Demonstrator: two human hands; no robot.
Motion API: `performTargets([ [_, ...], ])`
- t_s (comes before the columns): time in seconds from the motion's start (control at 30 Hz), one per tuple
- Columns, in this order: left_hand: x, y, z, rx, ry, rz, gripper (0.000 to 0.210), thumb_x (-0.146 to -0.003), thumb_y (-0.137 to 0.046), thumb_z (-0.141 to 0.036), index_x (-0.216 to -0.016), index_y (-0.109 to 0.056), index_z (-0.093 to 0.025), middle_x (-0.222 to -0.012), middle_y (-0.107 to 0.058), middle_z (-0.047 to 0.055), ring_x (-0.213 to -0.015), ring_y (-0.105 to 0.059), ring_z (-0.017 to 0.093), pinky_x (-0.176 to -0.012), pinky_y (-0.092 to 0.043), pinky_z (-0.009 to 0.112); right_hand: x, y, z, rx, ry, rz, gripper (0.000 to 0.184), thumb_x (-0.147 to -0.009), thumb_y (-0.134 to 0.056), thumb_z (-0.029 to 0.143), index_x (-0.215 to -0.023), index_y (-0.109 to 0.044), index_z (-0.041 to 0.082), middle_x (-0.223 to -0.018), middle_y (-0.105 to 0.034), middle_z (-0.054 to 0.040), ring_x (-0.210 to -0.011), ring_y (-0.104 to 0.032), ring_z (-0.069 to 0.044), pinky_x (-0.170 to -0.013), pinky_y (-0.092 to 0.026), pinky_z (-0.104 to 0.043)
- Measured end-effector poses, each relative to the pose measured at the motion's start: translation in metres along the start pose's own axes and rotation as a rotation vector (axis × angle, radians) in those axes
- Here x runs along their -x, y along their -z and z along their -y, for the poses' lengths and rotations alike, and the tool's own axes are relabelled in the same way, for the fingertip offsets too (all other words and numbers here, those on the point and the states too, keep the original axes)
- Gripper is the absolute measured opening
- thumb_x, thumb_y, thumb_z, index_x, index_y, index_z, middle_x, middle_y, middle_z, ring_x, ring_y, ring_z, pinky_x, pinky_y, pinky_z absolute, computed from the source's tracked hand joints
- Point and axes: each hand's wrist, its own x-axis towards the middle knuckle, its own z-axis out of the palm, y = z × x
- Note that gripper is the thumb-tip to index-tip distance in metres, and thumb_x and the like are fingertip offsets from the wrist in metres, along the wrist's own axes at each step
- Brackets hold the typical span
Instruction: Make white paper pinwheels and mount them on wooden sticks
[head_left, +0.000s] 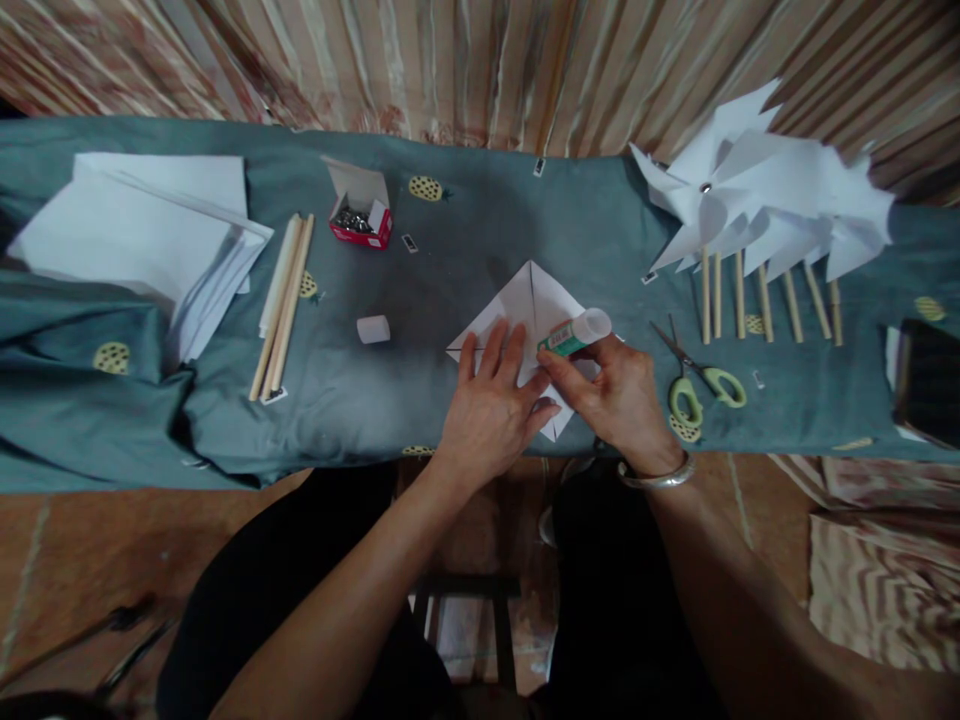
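Observation:
A white paper square (536, 290), turned corner-up and marked with dark slits from its corners, lies in front of me. My left hand (491, 400) rests on its left part with fingers spread flat. In my right hand (619, 395) is a glue stick (574, 332) with a green and white label, tilted over the paper's centre right. The stick's lower end is hidden behind my fingers, so I cannot tell whether it touches the paper. A white glue cap (373, 329) lies on the cloth to the left.
Green-handled scissors (694, 375) lie right of my right hand. Paper pinwheels (772, 190) on wooden sticks are stacked at back right. An open red box (361, 225) holds small metal pieces. Wooden sticks (285, 310) and white paper sheets (150, 230) lie left. A dark device (928, 380) sits far right.

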Motion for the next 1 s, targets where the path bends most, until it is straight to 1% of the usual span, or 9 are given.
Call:
performTargets([
  [0.3, -0.0001, -0.0004, 0.0002, 0.014, 0.002, -0.002, 0.044, -0.092, -0.054, -0.048, -0.129, -0.060, -0.025, -0.155, -0.040, 0.015, -0.147, -0.027, 0.038, -0.116, -0.023, 0.063, 0.0008, 0.0002, -0.0018, -0.010, -0.012, -0.009, 0.035, -0.088, -0.059, 0.051, -0.087, -0.067, 0.017, -0.077, -0.073, -0.0080, -0.066, -0.067, -0.021, -0.061, -0.049, -0.032],
  [0.53, 0.0001, -0.0017, 0.0006, 0.016, 0.000, 0.000, 0.044, -0.092, -0.054, -0.050, -0.129, -0.060, -0.026, -0.155, -0.039, 0.014, -0.147, -0.026, 0.038, -0.116, -0.022, 0.064, 0.0011, 0.0017, -0.0034, -0.026, -0.014, -0.004, 0.035, -0.087, -0.059, 0.052, -0.089, -0.067, 0.017, -0.077, -0.074, -0.0074, -0.066, -0.068, -0.021, -0.061, -0.050, -0.032],
  [0.67, 0.0002, -0.0007, 0.0004, 0.016, -0.003, 0.005, 0.045, -0.092, -0.055, -0.049, -0.131, -0.058, -0.027, -0.155, -0.039, 0.014, -0.147, -0.027, 0.038, -0.116, -0.023, 0.064, 0.0009, 0.0026, -0.0040, -0.034, -0.011, -0.003, 0.034, -0.087, -0.060, 0.051, -0.089, -0.067, 0.018, -0.077, -0.074, -0.0072, -0.067, -0.068, -0.022, -0.062, -0.050, -0.033],
  [0.87, 0.0004, 0.0006, 0.0004, 0.026, -0.004, -0.003, 0.043, -0.092, -0.055, -0.047, -0.131, -0.058, -0.028, -0.155, -0.040, 0.012, -0.147, -0.027, 0.037, -0.115, -0.024, 0.064, 0.0000, 0.0045, -0.0034, -0.039, -0.024, -0.010, 0.031, -0.086, -0.061, 0.049, -0.087, -0.066, 0.019, -0.076, -0.074, -0.0061, -0.065, -0.068, -0.021, -0.061, -0.049, -0.032],
  [1.0, 0.0005, 0.0007, 0.0006, 0.025, -0.004, 0.000, 0.044, -0.092, -0.055, -0.047, -0.131, -0.058, -0.028, -0.155, -0.039, 0.012, -0.147, -0.027, 0.037, -0.116, -0.023, 0.064, -0.0001, 0.0043, -0.0059, -0.034, -0.037, -0.002, 0.032, -0.086, -0.062, 0.050, -0.088, -0.067, 0.019, -0.075, -0.073, -0.0064, -0.065, -0.068, -0.022, -0.063, -0.050, -0.033],
])
